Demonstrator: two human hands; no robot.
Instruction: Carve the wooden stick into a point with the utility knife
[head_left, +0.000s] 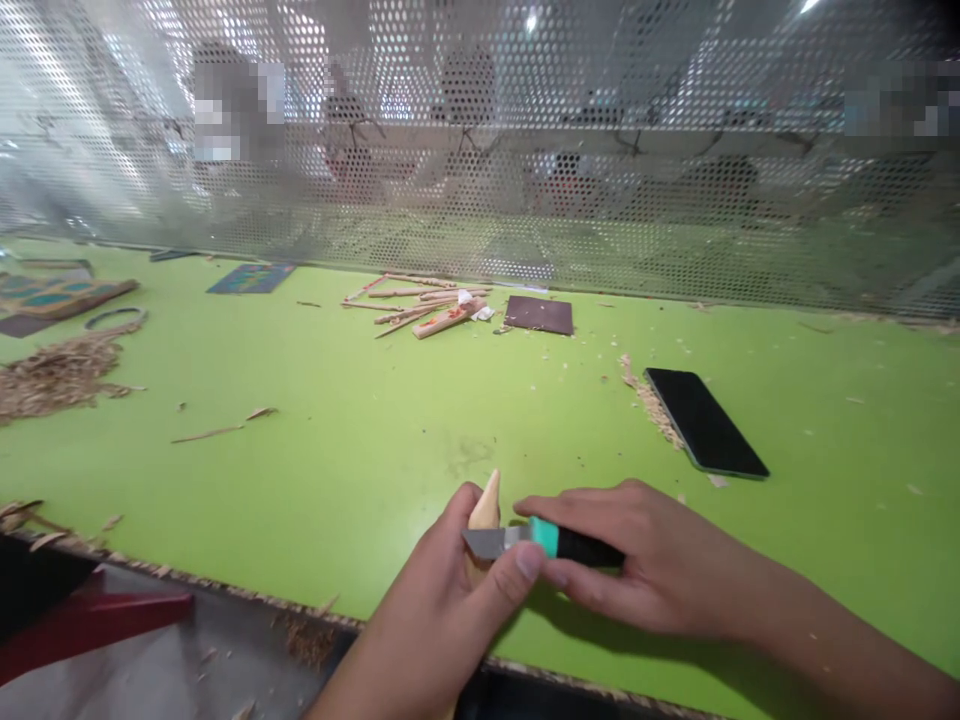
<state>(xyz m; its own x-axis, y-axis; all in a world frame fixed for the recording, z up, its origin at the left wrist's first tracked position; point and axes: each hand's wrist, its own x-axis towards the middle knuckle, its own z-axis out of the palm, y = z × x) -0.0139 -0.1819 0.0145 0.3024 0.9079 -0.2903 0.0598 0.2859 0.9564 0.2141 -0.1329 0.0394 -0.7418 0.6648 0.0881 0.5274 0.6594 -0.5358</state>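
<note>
My left hand (442,590) is closed around a pale piece of wood (487,502) whose carved, pointed tip sticks up past the fingers. In my right hand (637,555) is a utility knife (581,547) with a black and teal handle. Its short metal blade (486,543) points left and lies across the wood, just below the tapered part. My left thumb rests against the knife near the base of the blade. The lower part of the wood is mostly hidden by my left hand.
A black phone (705,420) lies at the right beside wood crumbs. Thin sticks (420,293) and a brown sandpaper sheet (538,314) lie at the back, before a perforated metal screen (480,200). Wood shavings (56,378) are heaped at left on the green table (337,480).
</note>
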